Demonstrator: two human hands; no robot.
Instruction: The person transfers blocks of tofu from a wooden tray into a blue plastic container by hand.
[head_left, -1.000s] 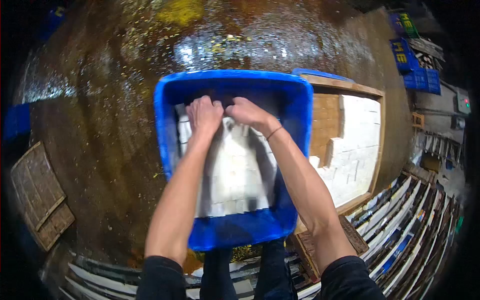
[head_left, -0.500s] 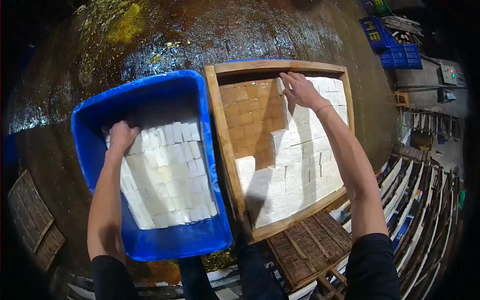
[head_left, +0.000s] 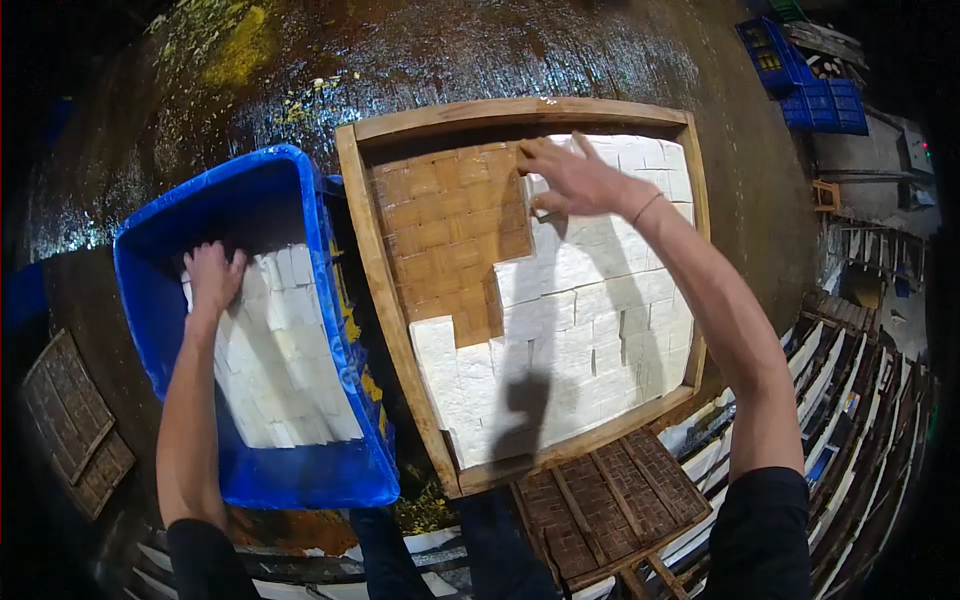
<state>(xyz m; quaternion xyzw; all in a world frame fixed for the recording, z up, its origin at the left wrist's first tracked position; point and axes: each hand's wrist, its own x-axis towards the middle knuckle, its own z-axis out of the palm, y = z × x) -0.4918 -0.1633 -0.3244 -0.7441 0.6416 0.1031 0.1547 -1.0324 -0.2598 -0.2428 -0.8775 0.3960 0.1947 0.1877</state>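
Observation:
My left hand (head_left: 214,277) reaches into the blue tub (head_left: 372,490), its fingers apart over the far left edge of the packed white tofu blocks (head_left: 285,350). Whether a block sits beneath those fingers is hidden. On the right, my right hand (head_left: 575,180) is spread at the far end of the tofu blocks (head_left: 560,330) in a wooden frame (head_left: 520,112). Its fingertips touch the stepped left edge of the rows, beside the bare brown woven mat (head_left: 440,230). No block shows gripped in it.
A woven bamboo panel (head_left: 610,500) lies below the frame, and another panel (head_left: 70,420) is at far left. Blue crates (head_left: 820,105) stand at upper right. Slatted racks (head_left: 850,420) fill the lower right. The floor (head_left: 400,60) looks wet.
The tub and frame have shifted left in view, with more of the woven mat showing. My right hand's fingers have spread wider, and my left hand's fingers look more apart.

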